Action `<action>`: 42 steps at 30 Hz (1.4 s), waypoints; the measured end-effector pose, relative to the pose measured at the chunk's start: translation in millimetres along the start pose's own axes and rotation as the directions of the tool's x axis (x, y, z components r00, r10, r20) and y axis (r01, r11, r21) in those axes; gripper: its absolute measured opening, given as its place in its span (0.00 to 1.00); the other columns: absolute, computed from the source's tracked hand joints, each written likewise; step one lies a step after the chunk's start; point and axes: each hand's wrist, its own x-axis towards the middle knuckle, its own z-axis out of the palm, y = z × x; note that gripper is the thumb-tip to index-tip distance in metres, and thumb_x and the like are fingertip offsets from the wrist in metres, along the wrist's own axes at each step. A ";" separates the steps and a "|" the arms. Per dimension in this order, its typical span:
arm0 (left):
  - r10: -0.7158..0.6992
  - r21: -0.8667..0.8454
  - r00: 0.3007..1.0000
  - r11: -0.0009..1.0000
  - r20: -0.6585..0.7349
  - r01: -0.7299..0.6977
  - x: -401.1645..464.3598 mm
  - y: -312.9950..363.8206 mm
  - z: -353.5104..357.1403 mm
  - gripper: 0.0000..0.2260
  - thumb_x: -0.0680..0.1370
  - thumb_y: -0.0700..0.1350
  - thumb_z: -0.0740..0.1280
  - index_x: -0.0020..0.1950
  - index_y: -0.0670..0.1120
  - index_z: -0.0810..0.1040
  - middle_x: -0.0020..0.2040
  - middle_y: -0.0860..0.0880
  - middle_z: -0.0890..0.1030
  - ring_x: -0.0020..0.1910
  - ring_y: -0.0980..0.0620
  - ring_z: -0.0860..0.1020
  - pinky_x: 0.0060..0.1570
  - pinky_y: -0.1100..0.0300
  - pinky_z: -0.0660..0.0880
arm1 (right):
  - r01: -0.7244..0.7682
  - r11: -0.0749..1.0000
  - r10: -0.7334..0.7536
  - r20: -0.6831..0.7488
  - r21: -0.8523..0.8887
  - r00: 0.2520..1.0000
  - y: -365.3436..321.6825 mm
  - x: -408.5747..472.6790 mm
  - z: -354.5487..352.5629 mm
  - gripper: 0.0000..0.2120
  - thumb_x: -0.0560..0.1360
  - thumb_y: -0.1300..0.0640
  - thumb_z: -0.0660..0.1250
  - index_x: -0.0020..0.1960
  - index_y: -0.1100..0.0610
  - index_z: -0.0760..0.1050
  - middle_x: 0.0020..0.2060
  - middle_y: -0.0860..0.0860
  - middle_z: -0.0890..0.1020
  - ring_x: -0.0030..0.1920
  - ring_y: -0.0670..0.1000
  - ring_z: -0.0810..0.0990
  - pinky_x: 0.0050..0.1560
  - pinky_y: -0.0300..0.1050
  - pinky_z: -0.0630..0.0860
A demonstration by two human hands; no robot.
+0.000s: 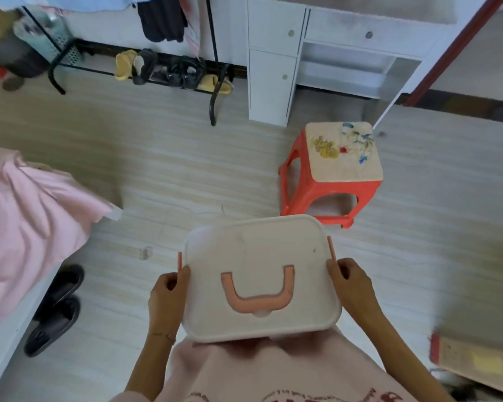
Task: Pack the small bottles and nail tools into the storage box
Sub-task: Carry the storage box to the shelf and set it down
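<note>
A white storage box point(256, 256) with its lid on and a pink U-shaped handle point(257, 294) lying flat on top is held in front of my body, above the floor. My left hand point(167, 300) grips the box's left side by the pink side latch. On the opposite side my right hand point(352, 285) grips the edge just below the other pink latch point(330, 248). No small bottles or nail tools are in view; the closed lid hides the inside of the box.
A red plastic stool point(331, 175) with a flowered top stands on the floor just beyond the box. A bed with a pink sheet point(26, 221) is at the left, black slippers point(55, 309) beside it. A white desk point(317, 53) and a shoe rack point(169, 71) stand at the back.
</note>
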 end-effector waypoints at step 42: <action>0.131 -0.025 0.991 0.991 -0.031 -0.132 509.4 488.0 192.9 0.10 0.76 0.50 0.65 0.45 0.42 0.76 0.38 0.50 0.77 0.41 0.47 0.74 0.44 0.56 0.68 | -0.046 0.995 0.060 -0.168 0.089 0.984 -398.1 575.7 -52.7 0.11 0.78 0.52 0.59 0.44 0.60 0.71 0.34 0.49 0.75 0.35 0.44 0.71 0.32 0.38 0.64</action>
